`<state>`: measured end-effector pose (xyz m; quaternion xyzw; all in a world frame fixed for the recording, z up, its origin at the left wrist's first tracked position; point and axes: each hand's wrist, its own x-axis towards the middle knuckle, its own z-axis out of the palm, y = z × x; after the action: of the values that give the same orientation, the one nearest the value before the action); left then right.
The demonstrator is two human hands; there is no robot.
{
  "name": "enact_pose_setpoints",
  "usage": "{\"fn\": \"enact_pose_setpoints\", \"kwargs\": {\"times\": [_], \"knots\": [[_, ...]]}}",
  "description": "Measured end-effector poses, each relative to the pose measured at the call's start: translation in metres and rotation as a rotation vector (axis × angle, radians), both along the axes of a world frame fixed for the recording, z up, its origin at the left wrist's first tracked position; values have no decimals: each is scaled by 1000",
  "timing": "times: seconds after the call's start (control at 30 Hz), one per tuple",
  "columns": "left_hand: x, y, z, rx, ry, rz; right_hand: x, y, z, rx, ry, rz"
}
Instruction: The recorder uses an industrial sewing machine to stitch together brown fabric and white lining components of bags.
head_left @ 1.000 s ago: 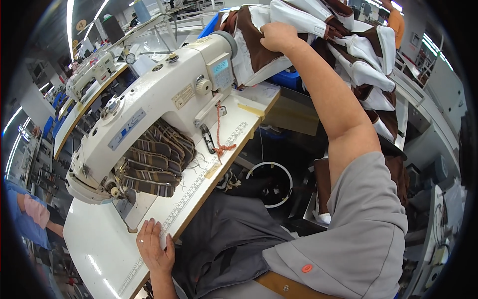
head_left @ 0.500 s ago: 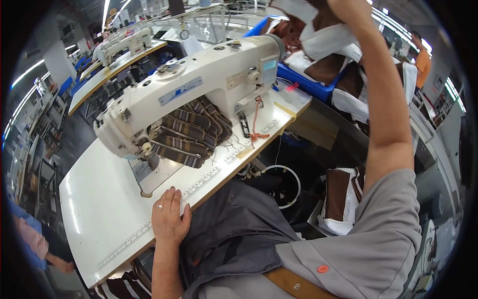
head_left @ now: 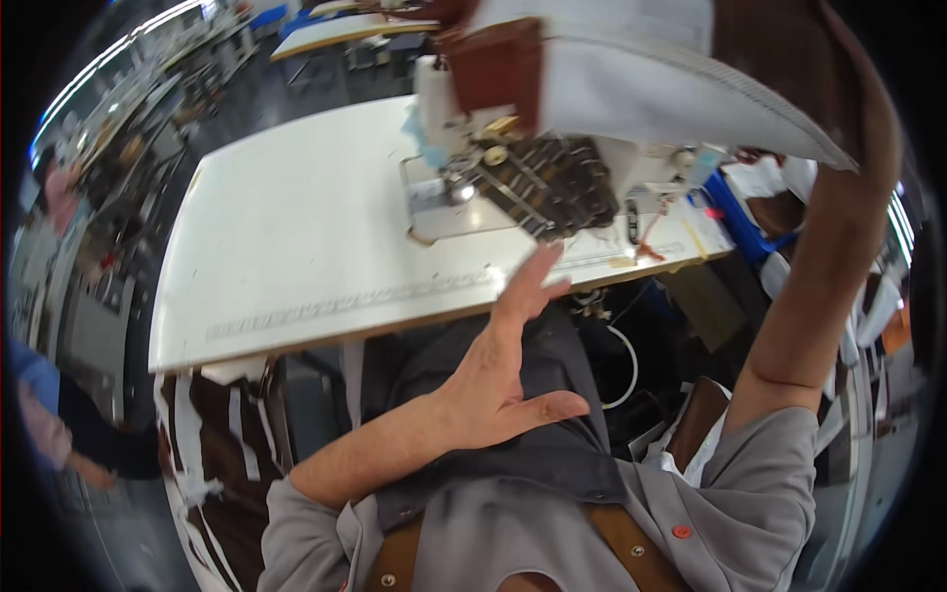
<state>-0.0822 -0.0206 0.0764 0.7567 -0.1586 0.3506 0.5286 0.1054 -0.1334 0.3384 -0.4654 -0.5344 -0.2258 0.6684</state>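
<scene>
One left hand [head_left: 496, 370] open, empty, over counter [head_left: 296, 227] edge; right hand obscured by brown-and-white fabric piece [head_left: 631, 84], can't tell grip.

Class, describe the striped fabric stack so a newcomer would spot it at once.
Find the white sewing table. On its right half, just right of the sewing machine head, lies the dark striped fabric stack. Its stripes set it apart from the brown-and-white fabric piece showing above it.
</scene>
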Motion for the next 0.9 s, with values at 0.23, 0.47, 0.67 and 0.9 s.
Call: {"fn": "enact_pose_setpoints", "kwargs": {"times": [0.23, 0.47, 0.67, 0.9], "knots": [[-93, 50, 18, -642, -304, 607, -92, 149, -128, -326, 636, 739], [-168, 136, -6, -959, -95, 649, -158, 154, -225, -969, 359, 1035], [-201, 147, -68, -283, 40, 1333, -95, 155, -255, -813, 0, 510], [-181, 135, -67, -205, -25, 1394, -64, 176, -275, -738, -43, 189]]}}
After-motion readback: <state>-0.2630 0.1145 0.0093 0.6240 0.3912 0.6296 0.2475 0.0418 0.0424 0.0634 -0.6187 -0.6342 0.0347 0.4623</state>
